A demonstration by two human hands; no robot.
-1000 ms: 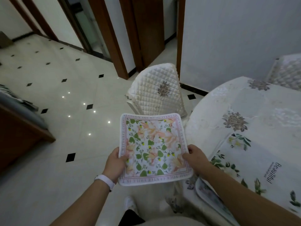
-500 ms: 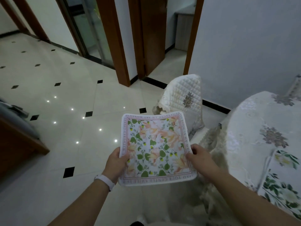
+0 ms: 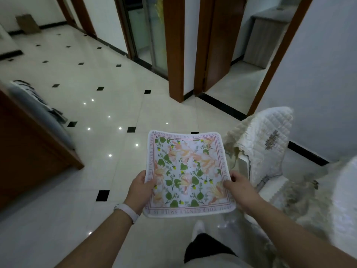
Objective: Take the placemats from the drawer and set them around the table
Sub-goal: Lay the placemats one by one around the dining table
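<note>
I hold a square floral placemat (image 3: 187, 171) flat in front of me, above the tiled floor. It is white with green leaves, peach flowers and a red lettered border. My left hand (image 3: 140, 187) grips its left edge, thumb on top. My right hand (image 3: 240, 187) grips its right edge the same way. The round table (image 3: 345, 200), draped in a white embroidered cloth, shows only as a sliver at the right edge. The mats lying on it are out of view.
A chair with a quilted white cover (image 3: 264, 144) stands just right of the placemat, by the table. A brown wooden cabinet (image 3: 23, 151) sits at the left. Wooden door frames (image 3: 174, 55) and open doorways lie ahead across the glossy floor (image 3: 87, 113).
My view has swung left, away from the table: the table and its laid mats slid out at the right, the chair moved right. Both hands kept the same hold on the placemat.
</note>
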